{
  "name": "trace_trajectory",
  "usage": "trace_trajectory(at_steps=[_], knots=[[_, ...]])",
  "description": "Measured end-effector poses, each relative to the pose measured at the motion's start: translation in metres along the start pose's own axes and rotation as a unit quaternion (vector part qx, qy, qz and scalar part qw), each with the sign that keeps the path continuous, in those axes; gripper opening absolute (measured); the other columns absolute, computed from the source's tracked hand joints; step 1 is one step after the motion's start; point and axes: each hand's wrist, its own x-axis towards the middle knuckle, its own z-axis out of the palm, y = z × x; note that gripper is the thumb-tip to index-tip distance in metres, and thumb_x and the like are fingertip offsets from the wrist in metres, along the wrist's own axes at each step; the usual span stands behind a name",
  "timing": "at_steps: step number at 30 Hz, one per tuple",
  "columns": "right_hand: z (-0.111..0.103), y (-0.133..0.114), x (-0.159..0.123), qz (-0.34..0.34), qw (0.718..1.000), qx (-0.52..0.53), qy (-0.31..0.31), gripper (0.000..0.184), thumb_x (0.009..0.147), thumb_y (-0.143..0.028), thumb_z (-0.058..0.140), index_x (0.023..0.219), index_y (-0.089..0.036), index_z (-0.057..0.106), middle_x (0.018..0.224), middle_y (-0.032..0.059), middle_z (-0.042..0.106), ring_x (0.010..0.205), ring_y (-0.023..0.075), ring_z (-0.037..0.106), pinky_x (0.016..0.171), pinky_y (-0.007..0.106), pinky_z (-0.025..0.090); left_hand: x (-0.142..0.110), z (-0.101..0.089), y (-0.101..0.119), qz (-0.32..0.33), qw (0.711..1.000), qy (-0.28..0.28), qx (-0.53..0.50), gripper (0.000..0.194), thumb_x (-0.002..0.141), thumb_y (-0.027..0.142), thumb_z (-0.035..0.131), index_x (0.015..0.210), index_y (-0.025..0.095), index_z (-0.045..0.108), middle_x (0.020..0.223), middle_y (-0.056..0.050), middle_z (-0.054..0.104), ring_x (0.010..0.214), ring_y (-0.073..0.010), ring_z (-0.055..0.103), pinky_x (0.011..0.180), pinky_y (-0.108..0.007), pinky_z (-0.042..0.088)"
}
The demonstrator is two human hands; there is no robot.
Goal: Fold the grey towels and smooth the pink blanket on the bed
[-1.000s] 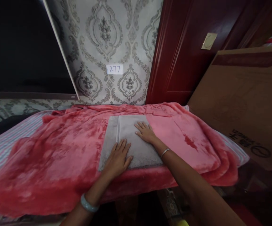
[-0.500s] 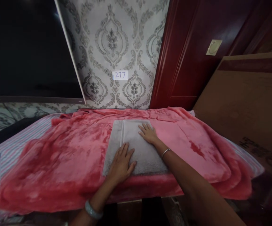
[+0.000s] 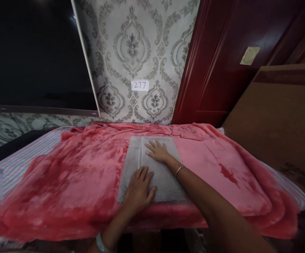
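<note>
A folded grey towel [image 3: 165,181] lies flat on a red plush blanket [image 3: 70,179] in the middle of the view. My left hand [image 3: 139,188] rests palm down on the towel's near left part, fingers stretched out. My right hand [image 3: 157,151] lies flat on the towel's far part, fingers spread and pointing left. A pale green bangle [image 3: 102,243] circles my left wrist and a thin silver bracelet [image 3: 179,170] my right. Neither hand holds anything.
The blanket covers a striped sheet [image 3: 23,158] on a raised surface. Patterned wallpaper with a "277" label [image 3: 140,85] stands behind. A dark screen [image 3: 31,52] is at the left, a dark red door [image 3: 221,59] and a large cardboard box [image 3: 281,123] at the right.
My right hand has slid left across the towel's far part. My left hand stays flat on the near part. The view has shifted, so everything sits a little further right.
</note>
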Motion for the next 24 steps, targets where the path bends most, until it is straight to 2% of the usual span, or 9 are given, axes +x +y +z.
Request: trace_trajectory(at_steps=[5, 14, 20, 24], knots=[[-0.006, -0.002, 0.018, 0.010, 1.000, 0.011, -0.003, 0.069, 0.097, -0.069, 0.024, 0.160, -0.042, 0.017, 0.170, -0.0015, 0.011, 0.154, 0.0363, 0.008, 0.117, 0.068, 0.010, -0.001, 0.003, 0.000, -0.004, 1.000, -0.006, 0.009, 0.051, 0.090, 0.031, 0.058, 0.139, 0.018, 0.056, 0.150, -0.015, 0.051, 0.141, -0.0336, 0.044, 0.114, -0.058, 0.040], [-0.007, 0.012, 0.046, -0.003, 1.000, 0.007, -0.007, 0.070, 0.098, -0.069, 0.025, 0.160, -0.038, 0.020, 0.169, 0.0012, 0.015, 0.155, 0.0333, 0.012, 0.121, 0.061, 0.008, -0.003, 0.005, 0.001, -0.007, 1.000, -0.001, -0.002, 0.051, 0.086, 0.027, 0.060, 0.137, 0.018, 0.057, 0.149, -0.016, 0.052, 0.140, -0.0347, 0.045, 0.113, -0.059, 0.041], [-0.006, 0.017, 0.065, -0.002, 1.000, 0.019, 0.004, 0.070, 0.098, -0.069, 0.024, 0.160, -0.034, 0.026, 0.166, 0.0052, 0.029, 0.151, 0.0315, 0.023, 0.120, 0.056, 0.014, -0.005, 0.006, -0.001, -0.008, 1.000, -0.016, 0.007, 0.053, 0.087, 0.027, 0.058, 0.139, 0.020, 0.055, 0.152, -0.014, 0.050, 0.142, -0.0337, 0.042, 0.113, -0.060, 0.042], [-0.005, 0.017, 0.070, 0.003, 1.000, 0.017, 0.010, 0.071, 0.098, -0.069, 0.023, 0.159, -0.033, 0.027, 0.165, 0.0054, 0.030, 0.149, 0.0317, 0.026, 0.119, 0.054, 0.017, -0.006, 0.006, -0.001, -0.005, 1.000, -0.012, 0.009, 0.054, 0.087, 0.027, 0.057, 0.140, 0.021, 0.053, 0.153, -0.013, 0.049, 0.143, -0.0329, 0.042, 0.112, -0.060, 0.043]])
